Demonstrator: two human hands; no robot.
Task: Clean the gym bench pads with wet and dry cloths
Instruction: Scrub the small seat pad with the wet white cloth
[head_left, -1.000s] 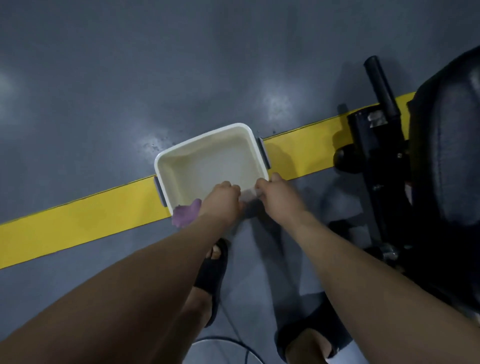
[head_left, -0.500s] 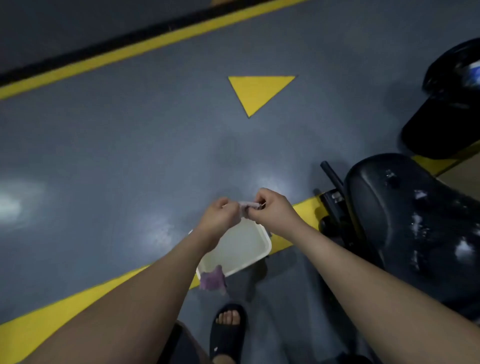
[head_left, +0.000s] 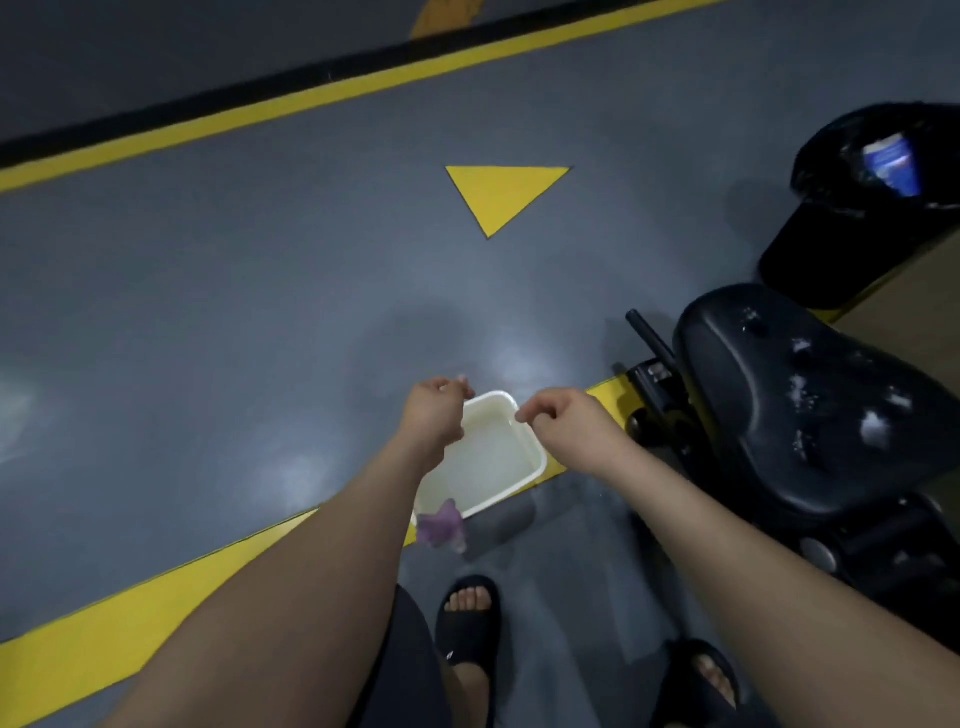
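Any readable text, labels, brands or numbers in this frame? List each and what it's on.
No text can be read.
Blue-and-white packet in the black bin: it has print, too blurred to read.
Small pale sticker on the bench frame: too small to read.
Yellow triangle and yellow stripes on the floor: markings only, no lettering.
White tub, purple cloth, black seat pad: no label visible.

Item count, head view:

- Hands: 2, left hand (head_left: 435, 410) and right hand (head_left: 563, 418).
- White basin (head_left: 535, 457): 1.
- Purple cloth (head_left: 441, 527): 1, at the basin's near rim.
- Black bench pad (head_left: 810, 415): 1.
- Black bin (head_left: 872, 208): 1.
- Black slippers: 2, one (head_left: 470, 631) and another (head_left: 696, 680).
- Yellow triangle (head_left: 504, 195): 1.
- Yellow floor lines: 2, far (head_left: 208, 124) and near (head_left: 104, 644).
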